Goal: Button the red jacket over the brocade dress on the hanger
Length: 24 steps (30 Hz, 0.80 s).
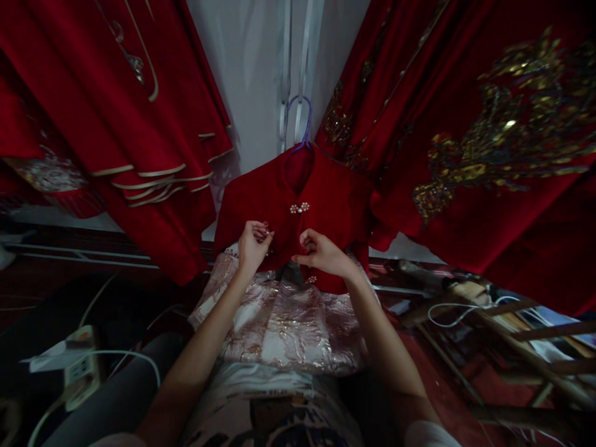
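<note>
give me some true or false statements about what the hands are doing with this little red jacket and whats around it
1. The small red jacket hangs on a purple hanger. True.
2. The left hand holds scissors. False: its fingers pinch at the jacket's front edge, and no scissors show.
3. The right hand is on the jacket's front, below the pearl clasp. True.
4. The fabric under the jacket is plain blue. False: it is pink-and-gold brocade.
5. The power strip lies at the lower right. False: it lies at the lower left.
</note>
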Each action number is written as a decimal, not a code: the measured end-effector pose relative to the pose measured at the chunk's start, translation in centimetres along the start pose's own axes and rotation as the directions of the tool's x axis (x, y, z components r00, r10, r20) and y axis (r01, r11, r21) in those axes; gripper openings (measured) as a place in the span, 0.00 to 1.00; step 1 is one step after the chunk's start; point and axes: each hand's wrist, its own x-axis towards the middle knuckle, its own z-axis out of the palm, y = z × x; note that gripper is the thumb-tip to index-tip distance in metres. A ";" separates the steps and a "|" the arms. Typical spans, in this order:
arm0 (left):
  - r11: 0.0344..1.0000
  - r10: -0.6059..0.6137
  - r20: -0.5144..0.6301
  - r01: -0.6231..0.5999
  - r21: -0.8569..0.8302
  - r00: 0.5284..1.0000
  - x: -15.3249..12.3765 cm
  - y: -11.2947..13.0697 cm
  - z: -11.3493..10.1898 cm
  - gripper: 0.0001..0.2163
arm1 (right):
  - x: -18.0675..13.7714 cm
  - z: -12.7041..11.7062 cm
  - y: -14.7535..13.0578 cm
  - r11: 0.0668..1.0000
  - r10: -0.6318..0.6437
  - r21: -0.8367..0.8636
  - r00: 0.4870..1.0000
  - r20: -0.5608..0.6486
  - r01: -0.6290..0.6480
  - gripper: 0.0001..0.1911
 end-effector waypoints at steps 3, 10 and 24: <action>0.998 -0.029 0.012 0.030 -0.055 1.000 -0.2 -0.2 0.1 0.12 | -0.2 -0.3 -0.3 0.997 0.022 0.070 0.998 0.061 -0.026 0.18; 0.943 -0.141 0.083 0.159 -0.293 0.987 0.0 0.7 -0.3 0.09 | 1.4 0.9 0.6 0.995 -0.032 -0.097 0.988 -0.152 0.017 0.13; 0.841 -0.245 0.196 0.309 -0.443 0.949 0.2 1.2 -0.5 0.14 | 7.8 5.5 4.3 0.995 -0.104 -0.030 0.908 -0.407 0.100 0.08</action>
